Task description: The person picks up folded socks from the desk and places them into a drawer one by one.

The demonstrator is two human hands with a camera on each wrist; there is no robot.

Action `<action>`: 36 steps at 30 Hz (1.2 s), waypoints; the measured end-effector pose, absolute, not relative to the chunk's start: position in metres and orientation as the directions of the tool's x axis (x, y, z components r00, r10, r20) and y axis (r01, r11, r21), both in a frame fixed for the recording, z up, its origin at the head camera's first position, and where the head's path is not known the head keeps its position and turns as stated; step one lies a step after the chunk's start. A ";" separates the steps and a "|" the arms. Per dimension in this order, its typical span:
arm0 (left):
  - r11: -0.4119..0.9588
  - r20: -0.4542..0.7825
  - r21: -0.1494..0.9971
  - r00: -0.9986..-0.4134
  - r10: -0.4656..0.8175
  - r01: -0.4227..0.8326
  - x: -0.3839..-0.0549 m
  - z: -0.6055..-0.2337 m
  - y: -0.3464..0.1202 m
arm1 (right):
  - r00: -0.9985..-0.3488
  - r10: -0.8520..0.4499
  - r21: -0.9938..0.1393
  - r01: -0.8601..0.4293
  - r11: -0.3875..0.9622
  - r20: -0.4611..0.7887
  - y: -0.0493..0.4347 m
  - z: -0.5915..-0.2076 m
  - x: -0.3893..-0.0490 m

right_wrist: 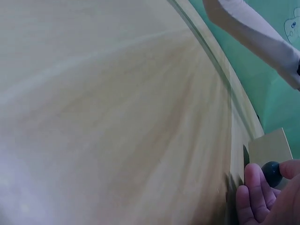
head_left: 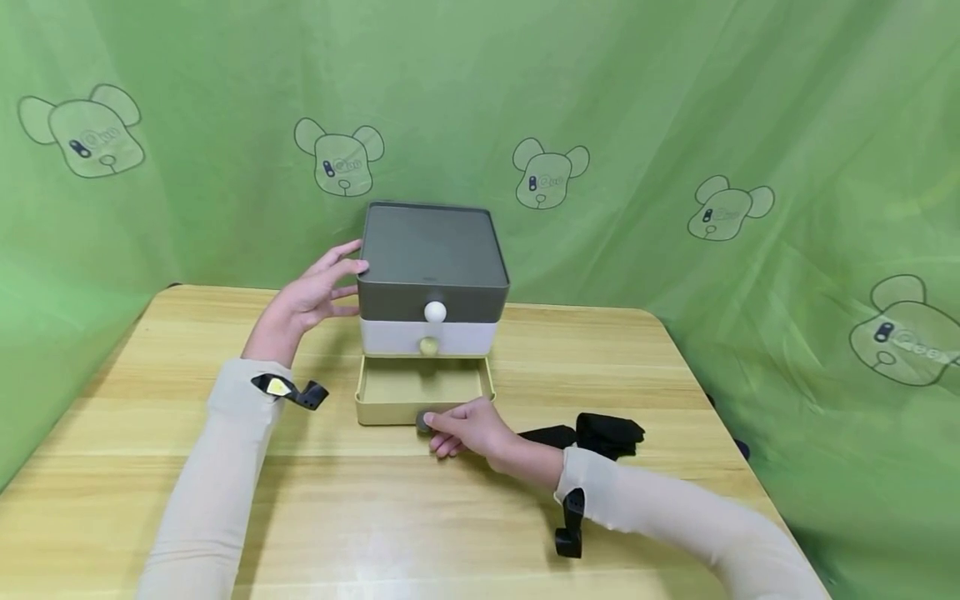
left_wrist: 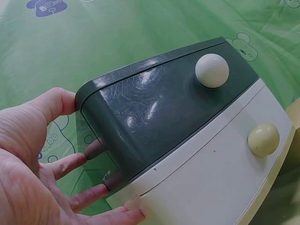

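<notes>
A small three-tier drawer unit (head_left: 431, 242) stands on the table, dark grey on top and white in the middle. Its yellow bottom drawer (head_left: 375, 413) is pulled out, and no object shows inside. My left hand (head_left: 318, 287) rests against the unit's left side, thumb at the top edge and fingers spread along the side wall (left_wrist: 105, 126). At the front, my right hand (head_left: 472, 429) pinches the dark round knob (right_wrist: 272, 174) of the yellow drawer between thumb and fingers. Above are a white knob (left_wrist: 212, 70) and a pale yellow knob (left_wrist: 263, 139).
Folded black cloth (head_left: 609, 435) lies on the wooden table (head_left: 360, 517), just beyond my right wrist. A green curtain (head_left: 450, 100) with printed bear heads hangs behind the table and on both sides. Each sleeve has a black strap at the wrist.
</notes>
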State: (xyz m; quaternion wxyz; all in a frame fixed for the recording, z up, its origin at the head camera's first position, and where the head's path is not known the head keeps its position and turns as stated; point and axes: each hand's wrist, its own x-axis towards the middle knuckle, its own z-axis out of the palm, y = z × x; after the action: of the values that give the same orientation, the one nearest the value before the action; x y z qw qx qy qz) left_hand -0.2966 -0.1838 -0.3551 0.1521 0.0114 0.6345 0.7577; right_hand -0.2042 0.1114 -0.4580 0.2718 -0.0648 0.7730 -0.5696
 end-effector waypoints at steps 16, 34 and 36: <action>-0.151 -0.179 0.964 -0.952 0.247 -0.220 -0.297 -0.354 -0.184 | -0.846 -0.415 -0.923 0.207 0.325 -0.336 0.114 -0.459 -0.175; -0.147 -0.184 0.963 -0.952 0.244 -0.224 -0.295 -0.354 -0.183 | -0.813 -0.450 -0.912 0.222 0.346 -0.369 0.117 -0.455 -0.166; -0.148 -0.184 0.963 -0.952 0.243 -0.224 -0.296 -0.354 -0.183 | -0.806 -0.452 -0.903 0.222 0.368 -0.382 0.117 -0.452 -0.166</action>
State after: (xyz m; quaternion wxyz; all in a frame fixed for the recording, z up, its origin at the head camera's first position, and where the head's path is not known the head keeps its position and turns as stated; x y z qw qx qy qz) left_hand -0.2956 -0.1833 -0.3537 0.1542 0.0075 0.6344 0.7575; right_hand -0.1660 0.1175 -0.4517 0.3025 -0.0747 0.7698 -0.5571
